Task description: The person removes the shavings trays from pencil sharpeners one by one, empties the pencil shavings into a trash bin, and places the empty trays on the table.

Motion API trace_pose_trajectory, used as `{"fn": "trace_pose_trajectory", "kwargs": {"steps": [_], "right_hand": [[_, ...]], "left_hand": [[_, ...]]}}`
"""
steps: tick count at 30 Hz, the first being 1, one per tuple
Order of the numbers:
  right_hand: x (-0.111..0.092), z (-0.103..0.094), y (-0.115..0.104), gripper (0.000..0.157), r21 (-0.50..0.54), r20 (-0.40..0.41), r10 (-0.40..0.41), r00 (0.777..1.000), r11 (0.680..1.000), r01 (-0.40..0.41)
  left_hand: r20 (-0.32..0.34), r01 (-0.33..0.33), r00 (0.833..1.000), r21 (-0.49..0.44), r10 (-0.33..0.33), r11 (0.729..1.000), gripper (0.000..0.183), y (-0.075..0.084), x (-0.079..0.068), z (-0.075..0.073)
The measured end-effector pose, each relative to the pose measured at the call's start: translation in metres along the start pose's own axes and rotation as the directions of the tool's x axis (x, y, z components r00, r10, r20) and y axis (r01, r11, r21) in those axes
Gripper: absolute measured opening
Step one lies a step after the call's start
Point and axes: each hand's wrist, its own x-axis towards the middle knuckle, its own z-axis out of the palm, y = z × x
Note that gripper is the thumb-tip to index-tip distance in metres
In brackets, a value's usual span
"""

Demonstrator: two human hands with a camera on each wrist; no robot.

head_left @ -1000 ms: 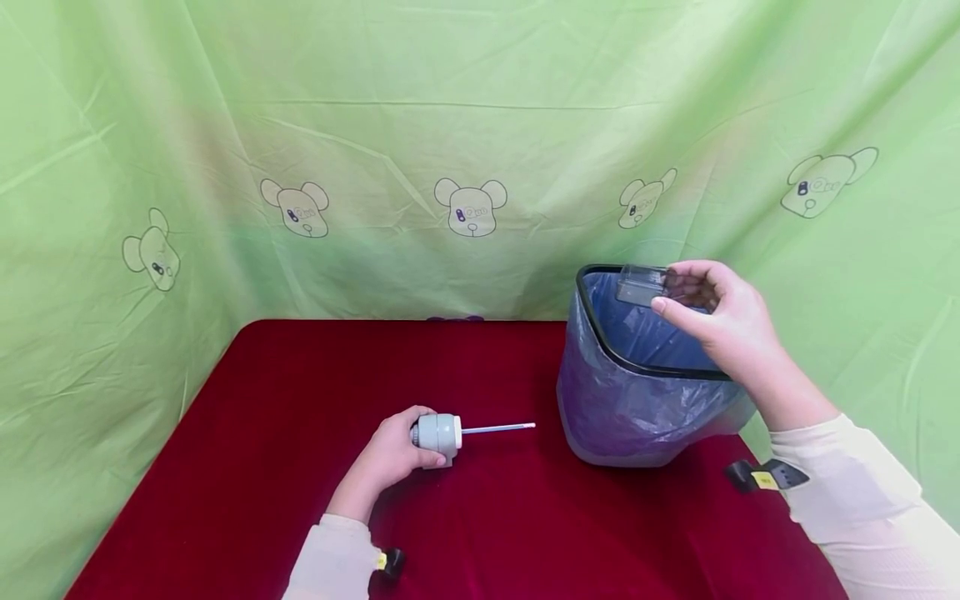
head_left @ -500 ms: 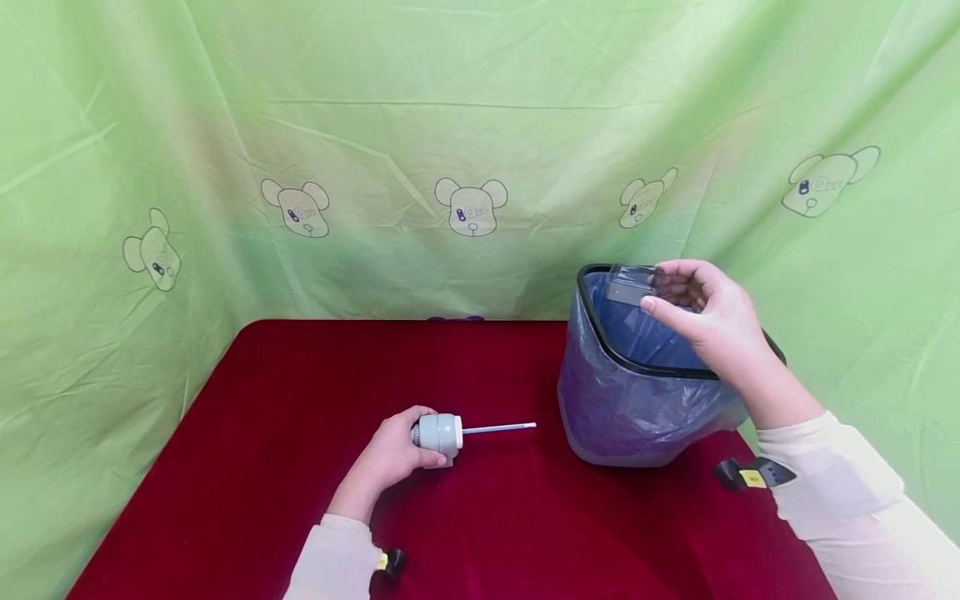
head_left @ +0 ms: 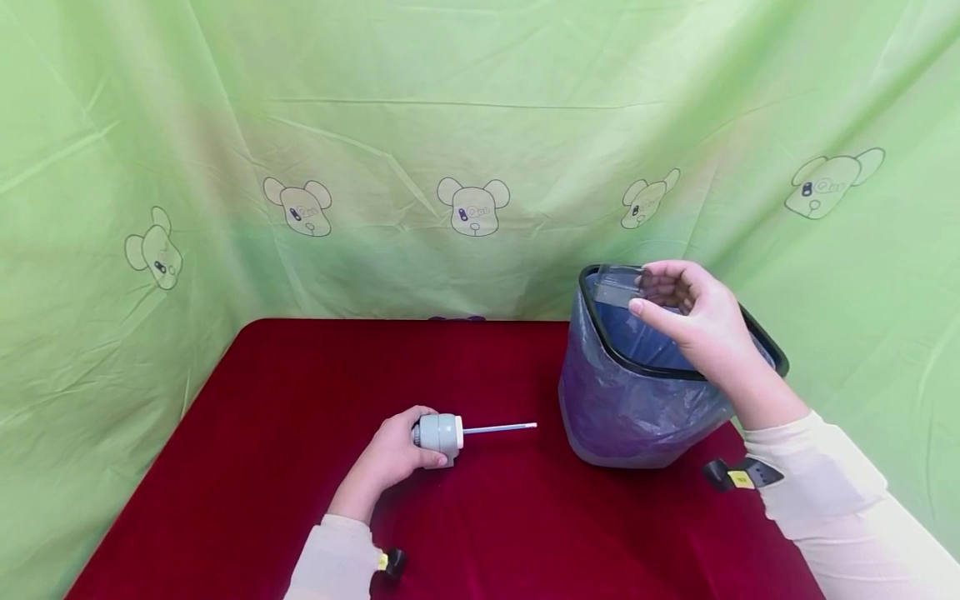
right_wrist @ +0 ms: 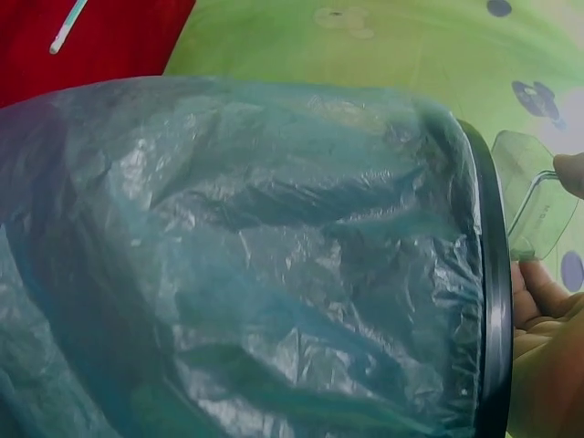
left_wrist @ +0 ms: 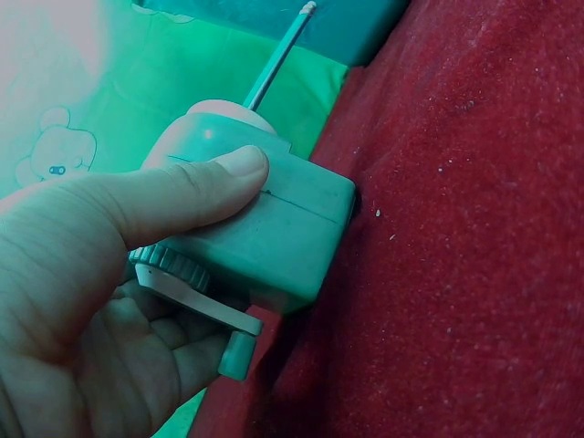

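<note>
On the table, my left hand (head_left: pixel 392 452) grips a grey-green hand-crank pencil sharpener (head_left: pixel 437 435). A pencil (head_left: pixel 498 428) sticks out of its white front toward the right. The left wrist view shows my thumb across the sharpener's body and the crank handle (left_wrist: pixel 196 299) at its back, near my fingers. Over the mouth of a bin (head_left: pixel 637 417), my right hand (head_left: pixel 697 317) pinches a clear plastic shavings drawer (head_left: pixel 617 286) between thumb and fingers. The drawer appears tilted. Whether it holds anything cannot be told.
A black rim (head_left: pixel 660 372) holds a bluish plastic bag in the bin, at the table's right side. Red cloth covers the table (head_left: pixel 360 367). A green curtain (head_left: pixel 375 100) with bear prints hangs behind. Tiny pale specks lie on the cloth near the sharpener.
My right hand has moved left with the drawer, further over the bin's mouth. The left hand and the sharpener have stayed in place.
</note>
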Motion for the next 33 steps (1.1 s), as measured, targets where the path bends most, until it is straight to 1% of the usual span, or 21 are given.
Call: {"fn": "trace_pose_trajectory", "kwargs": {"steps": [8, 16, 28, 33], "right_hand": [[0.000, 0.004, -0.003, 0.044, 0.000, 0.004, -0.006, 1.000, 1.000, 0.006], [0.000, 0.009, -0.004, 0.044, 0.043, 0.025, -0.040, 0.999, 0.998, 0.039], [-0.001, 0.015, -0.010, 0.044, 0.037, 0.035, -0.025, 0.999, 0.999, 0.024], [-0.001, 0.018, -0.010, 0.044, 0.057, 0.049, -0.054, 0.997, 0.997, 0.051]], "left_hand": [[-0.002, -0.004, 1.000, 0.014, 0.004, 1.000, 0.064, 0.001, 0.000, 0.000], [-0.006, -0.008, 1.000, 0.017, 0.008, 1.000, 0.064, 0.000, 0.000, -0.001], [-0.003, -0.006, 1.000, 0.024, 0.006, 1.000, 0.065, 0.001, -0.001, 0.000], [-0.002, -0.005, 1.000, 0.022, 0.005, 1.000, 0.065, 0.001, 0.000, -0.001]]}}
